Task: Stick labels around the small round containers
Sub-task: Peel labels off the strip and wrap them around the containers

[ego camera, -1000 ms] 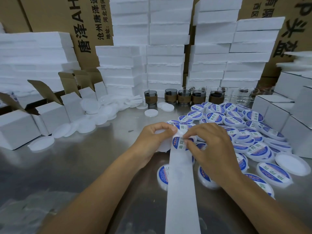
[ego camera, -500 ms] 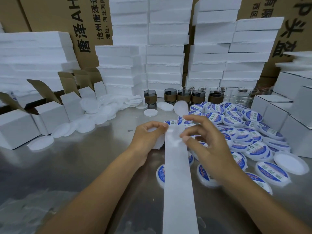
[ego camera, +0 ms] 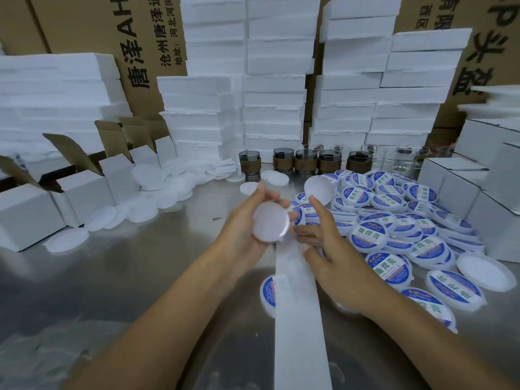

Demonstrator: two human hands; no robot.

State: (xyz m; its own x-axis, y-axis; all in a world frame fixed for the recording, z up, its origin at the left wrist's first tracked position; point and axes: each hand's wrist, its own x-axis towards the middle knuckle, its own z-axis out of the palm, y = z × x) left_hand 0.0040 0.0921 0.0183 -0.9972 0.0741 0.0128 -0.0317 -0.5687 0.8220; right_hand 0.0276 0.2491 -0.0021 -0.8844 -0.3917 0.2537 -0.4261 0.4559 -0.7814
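On the left of the shiny worktop [ego camera: 126,277] sit open white boxes [ego camera: 81,190] and plain white lids [ego camera: 157,192]. In the middle, the left hand [ego camera: 242,235] grips a small round white tub [ego camera: 270,222], held up over the worktop. Just beside it, the right hand [ego camera: 334,257] has its fingers spread loose and rests on the long white paper strip [ego camera: 298,319]. Tubs with blue labels [ego camera: 394,220] lie piled on the right.

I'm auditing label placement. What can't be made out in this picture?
Head view:
- Container in left hand: far face turned away, fingers cover part of its rim.
- Pale disc by right hand: label or lid, unclear.
- Backing strip: lower end cut by bottom edge.
- Small print on labelled containers: too small.
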